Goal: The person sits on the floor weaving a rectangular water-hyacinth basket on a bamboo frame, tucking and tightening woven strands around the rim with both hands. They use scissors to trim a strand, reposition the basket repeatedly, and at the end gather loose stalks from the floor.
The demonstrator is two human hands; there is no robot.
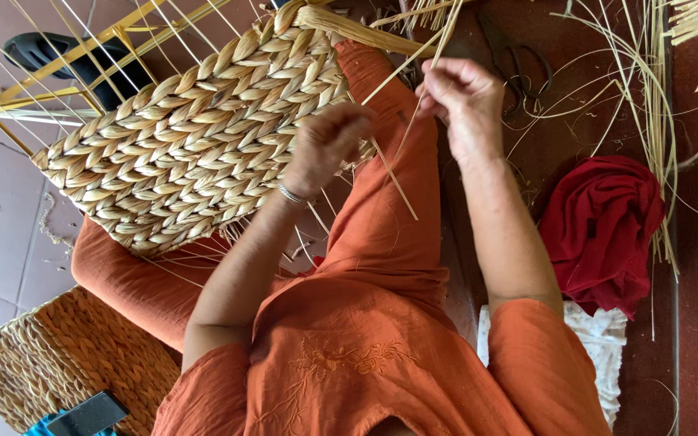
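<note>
A half-woven basket of thick pale straw braid rests on my lap, on a yellow wire frame. My left hand, a thin bangle on its wrist, is closed against the basket's right edge, blurred. My right hand is closed on several thin straw strands that run up from the basket's edge. One loose strand slants down between the two hands.
A red cloth lies bunched at the right, above a white cloth. Loose straw and dark scissors lie on the brown floor at the top right. A finished woven basket stands at the lower left. A black sandal is at the top left.
</note>
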